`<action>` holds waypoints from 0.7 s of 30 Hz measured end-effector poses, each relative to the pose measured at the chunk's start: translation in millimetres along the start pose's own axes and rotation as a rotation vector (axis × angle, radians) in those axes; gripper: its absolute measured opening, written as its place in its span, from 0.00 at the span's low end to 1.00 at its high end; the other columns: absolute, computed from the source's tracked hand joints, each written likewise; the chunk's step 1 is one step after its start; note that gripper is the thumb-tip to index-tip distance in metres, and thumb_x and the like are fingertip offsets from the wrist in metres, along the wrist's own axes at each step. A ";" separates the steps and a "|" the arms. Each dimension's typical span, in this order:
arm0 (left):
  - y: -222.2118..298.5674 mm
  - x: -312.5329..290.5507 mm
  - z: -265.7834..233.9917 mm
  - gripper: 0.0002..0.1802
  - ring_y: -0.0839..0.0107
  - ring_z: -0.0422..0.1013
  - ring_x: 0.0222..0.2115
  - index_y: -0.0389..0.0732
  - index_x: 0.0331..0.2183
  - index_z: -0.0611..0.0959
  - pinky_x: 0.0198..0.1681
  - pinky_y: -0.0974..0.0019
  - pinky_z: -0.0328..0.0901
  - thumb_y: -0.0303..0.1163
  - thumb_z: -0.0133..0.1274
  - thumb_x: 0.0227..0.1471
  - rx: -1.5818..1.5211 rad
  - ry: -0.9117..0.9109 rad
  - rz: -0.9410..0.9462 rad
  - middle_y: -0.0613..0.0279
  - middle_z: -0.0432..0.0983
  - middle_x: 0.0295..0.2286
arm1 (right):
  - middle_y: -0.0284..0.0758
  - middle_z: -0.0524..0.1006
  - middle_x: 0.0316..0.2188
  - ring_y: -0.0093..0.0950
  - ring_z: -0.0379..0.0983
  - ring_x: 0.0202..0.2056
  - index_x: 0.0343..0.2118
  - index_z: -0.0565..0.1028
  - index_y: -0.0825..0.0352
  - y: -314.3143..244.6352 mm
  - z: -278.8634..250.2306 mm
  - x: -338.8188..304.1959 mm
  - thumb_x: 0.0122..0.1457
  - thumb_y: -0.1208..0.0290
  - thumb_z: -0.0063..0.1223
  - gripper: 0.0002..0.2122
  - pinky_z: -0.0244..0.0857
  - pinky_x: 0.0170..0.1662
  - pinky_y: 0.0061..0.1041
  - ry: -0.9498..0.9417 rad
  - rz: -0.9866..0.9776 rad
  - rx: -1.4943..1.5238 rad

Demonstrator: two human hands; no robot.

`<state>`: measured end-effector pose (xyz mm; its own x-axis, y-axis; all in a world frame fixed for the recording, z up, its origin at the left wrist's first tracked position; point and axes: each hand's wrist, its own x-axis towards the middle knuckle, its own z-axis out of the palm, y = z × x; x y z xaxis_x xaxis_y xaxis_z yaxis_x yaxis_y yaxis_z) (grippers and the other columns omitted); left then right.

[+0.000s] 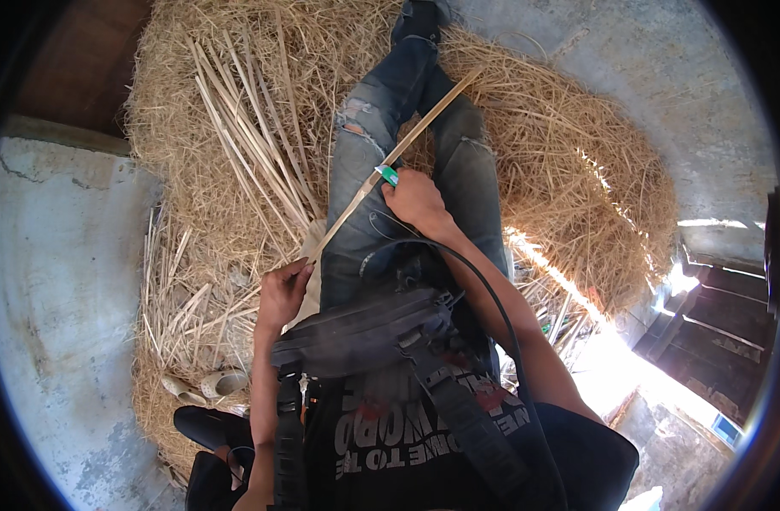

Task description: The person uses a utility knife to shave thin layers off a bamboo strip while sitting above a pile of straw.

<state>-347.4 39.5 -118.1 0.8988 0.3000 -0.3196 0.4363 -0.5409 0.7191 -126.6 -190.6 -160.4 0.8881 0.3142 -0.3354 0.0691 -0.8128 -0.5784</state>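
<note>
A long, narrow strip of split bamboo (431, 119) lies slantwise over my jeans-clad legs (360, 170), its far end up to the right. My left hand (282, 294) is closed on the strip's near end, at the left of my thigh. In my right hand (417, 203) is a green-handled knife (389, 175), its short blade touching the strip near mid-length. Below the blade the strip looks paler. The fingers of the right hand wrap the handle and hide most of it.
Several pale bamboo strips (245, 119) lie on the heaped straw (577, 162) to the left. Shorter offcuts (181, 307) are scattered nearer me, beside a pair of pale shoes (204, 385). Concrete walls (57, 281) curve round both sides. A black cable (496, 294) runs along my right arm.
</note>
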 end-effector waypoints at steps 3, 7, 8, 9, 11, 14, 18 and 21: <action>1.2 3.8 3.9 0.15 0.79 0.64 0.20 0.32 0.46 0.86 0.25 0.68 0.63 0.34 0.59 0.63 -0.001 0.016 0.023 0.62 0.72 0.17 | 0.53 0.82 0.40 0.54 0.79 0.44 0.41 0.80 0.70 -5.2 -3.0 -2.5 0.61 0.59 0.57 0.17 0.74 0.50 0.49 -0.013 -0.001 0.004; -1.1 5.7 7.9 0.15 0.81 0.63 0.19 0.34 0.46 0.86 0.24 0.69 0.61 0.33 0.58 0.64 -0.063 -0.012 0.017 0.65 0.71 0.16 | 0.53 0.82 0.40 0.54 0.79 0.44 0.41 0.80 0.70 -1.2 -1.9 3.3 0.60 0.60 0.58 0.16 0.73 0.51 0.48 -0.040 -0.026 -0.022; -1.6 6.5 8.9 0.14 0.81 0.64 0.19 0.34 0.46 0.87 0.24 0.69 0.61 0.33 0.58 0.64 -0.076 -0.020 0.010 0.66 0.71 0.16 | 0.53 0.82 0.40 0.54 0.79 0.45 0.41 0.80 0.70 2.6 -0.2 6.4 0.60 0.60 0.58 0.16 0.73 0.51 0.48 -0.051 -0.040 -0.025; -2.2 7.5 10.0 0.14 0.82 0.64 0.19 0.35 0.47 0.87 0.24 0.69 0.62 0.33 0.58 0.64 -0.089 -0.027 0.003 0.66 0.71 0.16 | 0.53 0.82 0.40 0.54 0.79 0.45 0.41 0.80 0.70 6.6 1.2 9.6 0.60 0.60 0.58 0.17 0.73 0.51 0.48 -0.062 -0.054 -0.029; -5.7 9.3 13.3 0.14 0.82 0.65 0.19 0.35 0.47 0.87 0.24 0.69 0.62 0.34 0.58 0.64 -0.124 -0.045 -0.005 0.66 0.72 0.16 | 0.54 0.81 0.40 0.54 0.79 0.45 0.41 0.81 0.71 15.4 5.0 16.3 0.60 0.60 0.57 0.16 0.73 0.51 0.49 -0.086 -0.093 -0.032; -15.2 13.4 25.7 0.14 0.80 0.67 0.20 0.35 0.47 0.87 0.25 0.68 0.64 0.34 0.59 0.64 -0.187 -0.031 0.021 0.63 0.75 0.18 | 0.54 0.81 0.40 0.53 0.78 0.45 0.39 0.81 0.71 18.9 9.1 18.4 0.60 0.60 0.56 0.16 0.72 0.51 0.48 -0.121 -0.163 -0.052; -5.7 28.4 49.6 0.14 0.76 0.71 0.21 0.34 0.45 0.87 0.28 0.66 0.67 0.34 0.60 0.62 -0.164 0.073 0.110 0.53 0.80 0.20 | 0.53 0.81 0.39 0.54 0.78 0.44 0.37 0.81 0.71 8.4 13.7 11.1 0.59 0.61 0.55 0.15 0.72 0.52 0.48 -0.143 -0.198 -0.071; 4.5 29.1 46.8 0.15 0.74 0.74 0.22 0.33 0.43 0.87 0.28 0.65 0.68 0.35 0.61 0.61 -0.099 0.108 0.083 0.49 0.80 0.21 | 0.53 0.81 0.38 0.54 0.78 0.44 0.36 0.81 0.71 17.8 6.1 14.3 0.59 0.61 0.55 0.15 0.72 0.52 0.48 -0.171 -0.276 0.057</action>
<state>-317.2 9.0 -153.0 0.9196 0.3429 -0.1919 0.3491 -0.4889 0.7995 -115.5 -197.6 -180.0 0.7500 0.6006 -0.2772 0.2669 -0.6582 -0.7040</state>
